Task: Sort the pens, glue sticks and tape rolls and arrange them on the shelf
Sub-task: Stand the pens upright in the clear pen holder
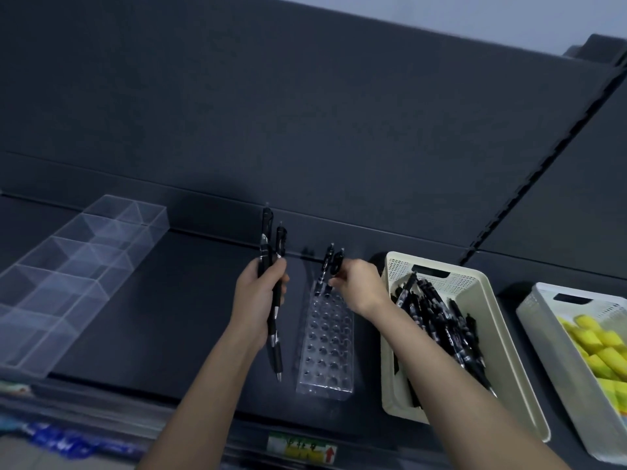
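My left hand [259,296] grips two black pens [276,266] upright above the dark shelf [152,317]. My right hand [356,288] pinches another black pen [336,262] at the far end of a clear pen holder [327,347] with rows of round holes. One black pen [326,266] stands in a far hole of that holder, right beside the pinched one. A cream basket [488,334] to the right holds several black pens [437,327].
A clear divided organizer [68,276] lies on the shelf's left side. At the far right, a white basket [556,351] holds yellow glue sticks [604,351]. The shelf's front rail carries a price label [302,449]. A dark back panel rises behind the shelf.
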Available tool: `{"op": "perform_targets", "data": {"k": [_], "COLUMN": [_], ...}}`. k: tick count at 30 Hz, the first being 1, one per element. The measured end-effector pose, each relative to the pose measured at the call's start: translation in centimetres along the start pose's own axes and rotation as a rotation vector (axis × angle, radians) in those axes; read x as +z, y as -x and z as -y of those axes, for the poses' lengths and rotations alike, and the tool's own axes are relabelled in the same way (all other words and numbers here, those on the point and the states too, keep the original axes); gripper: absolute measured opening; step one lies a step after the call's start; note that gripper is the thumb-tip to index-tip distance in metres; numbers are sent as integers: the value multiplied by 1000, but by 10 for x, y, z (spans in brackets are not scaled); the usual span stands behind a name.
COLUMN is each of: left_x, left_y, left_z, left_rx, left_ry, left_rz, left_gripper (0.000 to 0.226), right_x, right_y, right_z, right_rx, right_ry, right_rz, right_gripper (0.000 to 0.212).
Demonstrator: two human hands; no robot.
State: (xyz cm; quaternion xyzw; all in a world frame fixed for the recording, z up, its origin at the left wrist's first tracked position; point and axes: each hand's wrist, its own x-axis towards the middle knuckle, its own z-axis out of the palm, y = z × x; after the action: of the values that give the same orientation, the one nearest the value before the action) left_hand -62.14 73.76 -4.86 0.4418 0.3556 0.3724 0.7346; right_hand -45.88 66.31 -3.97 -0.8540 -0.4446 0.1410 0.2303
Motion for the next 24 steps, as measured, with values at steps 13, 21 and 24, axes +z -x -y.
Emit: {"op": "perform_targets", "data": {"k": [13,21,24], "left_x": [5,32,33], "left_y": [10,14,10], "left_z": [-3,-7,-5], "left_rx": [205,336,362], "left_ry": [-212,-407,-428], "left_rz": [65,350,311], "left_gripper": [16,1,2], "right_x": [-21,-52,-58], "right_y": [21,44,46], "right_z": [6,47,44], "right_rx": [141,90,108], "right_ry": [-191,-1045,-1086], "right_rz": [-196,65,-24], "right_gripper": [21,28,25]}}
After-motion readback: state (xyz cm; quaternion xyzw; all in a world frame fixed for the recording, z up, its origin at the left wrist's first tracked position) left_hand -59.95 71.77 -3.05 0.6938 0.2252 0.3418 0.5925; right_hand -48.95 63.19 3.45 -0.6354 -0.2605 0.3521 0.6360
